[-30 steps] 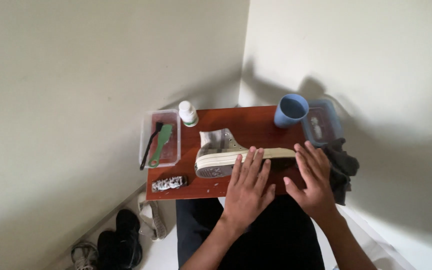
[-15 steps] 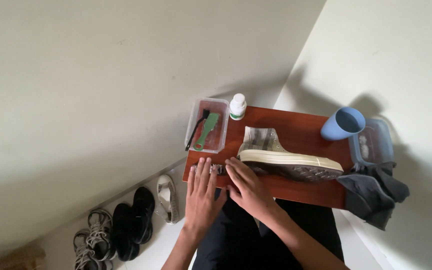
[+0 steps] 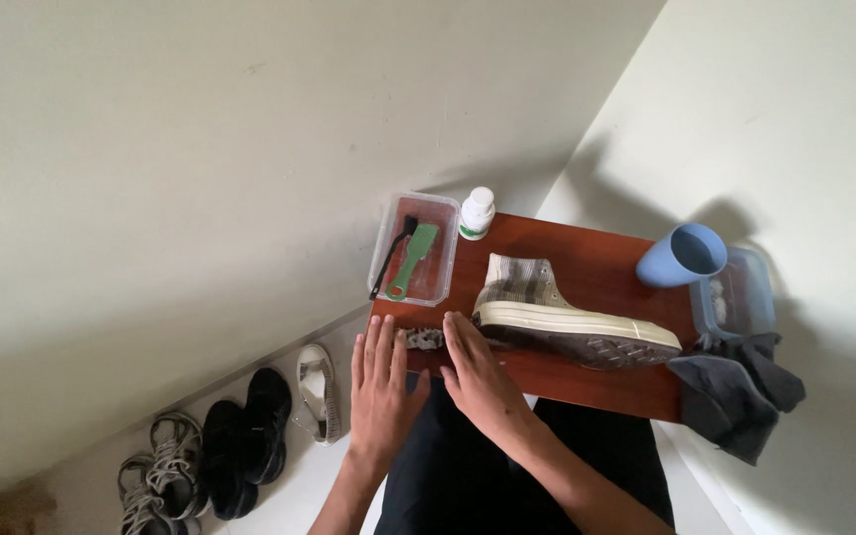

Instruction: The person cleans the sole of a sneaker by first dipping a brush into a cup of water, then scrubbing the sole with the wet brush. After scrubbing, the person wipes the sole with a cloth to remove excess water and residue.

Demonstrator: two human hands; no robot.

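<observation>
Both hands have slid from the sneaker [image 3: 567, 317] to the desk's [image 3: 596, 263] near-left edge, where the left hand [image 3: 380, 381] and right hand [image 3: 476, 372] lie flat, fingers extended, gripping nothing, flanking the bundled laces [image 3: 426, 339].

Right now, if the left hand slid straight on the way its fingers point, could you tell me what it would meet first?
Probably the clear box holding a green brush. The left hand points up the table toward it, though depth is unclear.
</observation>
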